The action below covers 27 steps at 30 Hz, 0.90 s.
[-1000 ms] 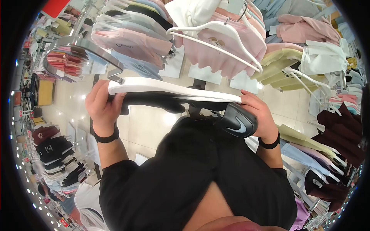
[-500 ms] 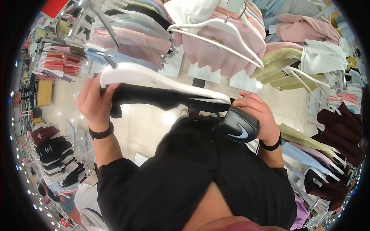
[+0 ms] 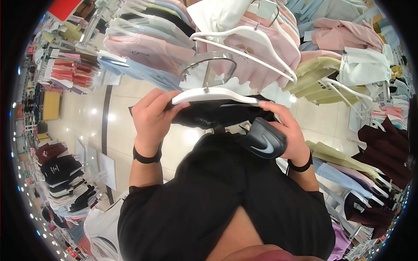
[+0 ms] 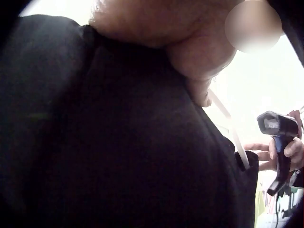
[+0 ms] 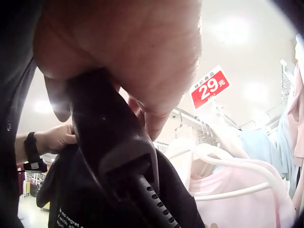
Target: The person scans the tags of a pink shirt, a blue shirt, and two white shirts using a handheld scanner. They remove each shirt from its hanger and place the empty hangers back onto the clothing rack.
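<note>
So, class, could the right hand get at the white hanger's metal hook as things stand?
Probably yes, though awkwardly: the hook stands uncovered above the white hanger, near the right hand, but that hand holds a black scanner.

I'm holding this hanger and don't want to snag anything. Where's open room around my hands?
Open room: the tiled floor beside the left hand gripping the hanger, between blue shirts and black shirts. Crowded: pink tops just ahead, and yellow clothes and maroon ones beyond the right hand holding the scanner.
</note>
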Tool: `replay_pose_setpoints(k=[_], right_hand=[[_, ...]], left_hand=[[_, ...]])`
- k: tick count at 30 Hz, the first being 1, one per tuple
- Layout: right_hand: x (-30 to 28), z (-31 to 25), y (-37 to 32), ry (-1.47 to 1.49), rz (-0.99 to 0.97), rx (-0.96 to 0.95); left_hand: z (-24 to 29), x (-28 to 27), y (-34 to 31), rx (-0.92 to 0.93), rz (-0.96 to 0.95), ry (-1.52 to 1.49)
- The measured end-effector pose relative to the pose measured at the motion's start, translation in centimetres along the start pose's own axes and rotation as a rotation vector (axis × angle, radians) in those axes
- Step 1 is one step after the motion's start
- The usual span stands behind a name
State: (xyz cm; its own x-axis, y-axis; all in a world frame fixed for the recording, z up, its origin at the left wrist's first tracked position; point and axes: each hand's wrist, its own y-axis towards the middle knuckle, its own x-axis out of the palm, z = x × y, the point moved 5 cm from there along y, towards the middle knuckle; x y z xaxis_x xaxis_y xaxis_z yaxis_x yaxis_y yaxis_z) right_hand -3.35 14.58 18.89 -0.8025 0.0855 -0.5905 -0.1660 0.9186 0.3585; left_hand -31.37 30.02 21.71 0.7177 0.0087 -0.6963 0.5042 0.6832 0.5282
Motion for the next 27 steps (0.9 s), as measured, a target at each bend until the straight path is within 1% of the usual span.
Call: replay_pose_setpoints(k=[3, 4, 7, 10, 11, 12, 15, 16, 18, 19, 21, 22, 23, 25, 27], right_hand=[[-1.7, -0.5, -0.2, -0.109, 0.147, 0.011], [-1.9, 0.1, -0.6, -0.116, 0.180, 0.052], [-2.2, 1.0, -0.4, -0.198, 0.043, 0.041], [-1.8, 1.2, -0.5, -0.202, 0.007, 0.064], [-1.6, 1.3, -0.5, -0.193, -0.014, 0.063], [-1.5, 0.8, -0.1, -0.215, -0.008, 0.030], [-0.6, 1.5, -0.8, -0.072, 0.021, 0.106], [-0.4, 1.3, -0.6, -0.062, 0.018, 0.062], [-0.2, 1.3, -0.8, -0.015, 0.039, 0.108], [-0.2, 1.4, -1.1, 0.005, 0.050, 0.131], [-0.7, 2.0, -1.7, 0.086, 0.138, 0.236], [-1.2, 1.8, -1.7, 0.150, 0.189, 0.294], [-1.5, 1.8, -1.8, 0.215, 0.242, 0.353], [-2.5, 2.4, -2.5, 0.162, 0.274, 0.388], [-3.1, 2.6, -3.0, 0.092, 0.257, 0.359]], left_hand=[[-0.5, -0.3, -0.2, -0.056, 0.030, -0.038], [-0.7, -0.4, -0.3, -0.071, 0.034, -0.049], [-0.4, -0.3, -0.1, -0.034, 0.044, -0.107], [0.6, 0.4, 0.1, -0.061, -0.037, -0.159], [1.0, 0.6, 0.2, -0.033, -0.049, -0.148], [1.3, 0.7, 0.4, -0.007, -0.063, -0.137], [1.4, 1.5, 0.3, 0.074, -0.079, -0.124], [1.6, 1.7, 0.4, 0.113, -0.092, -0.117], [1.1, 1.9, 0.5, 0.168, -0.146, -0.077], [0.5, 1.6, 0.7, 0.133, -0.137, -0.073], [-0.3, 1.1, 1.3, 0.067, -0.120, -0.071], [-1.2, 0.8, 1.3, -0.041, -0.153, -0.130], [-2.0, 0.5, 1.1, -0.050, -0.172, -0.113], [-3.8, 0.5, 0.7, -0.064, -0.211, -0.081], [-4.5, 1.2, 0.2, -0.064, -0.219, -0.103]])
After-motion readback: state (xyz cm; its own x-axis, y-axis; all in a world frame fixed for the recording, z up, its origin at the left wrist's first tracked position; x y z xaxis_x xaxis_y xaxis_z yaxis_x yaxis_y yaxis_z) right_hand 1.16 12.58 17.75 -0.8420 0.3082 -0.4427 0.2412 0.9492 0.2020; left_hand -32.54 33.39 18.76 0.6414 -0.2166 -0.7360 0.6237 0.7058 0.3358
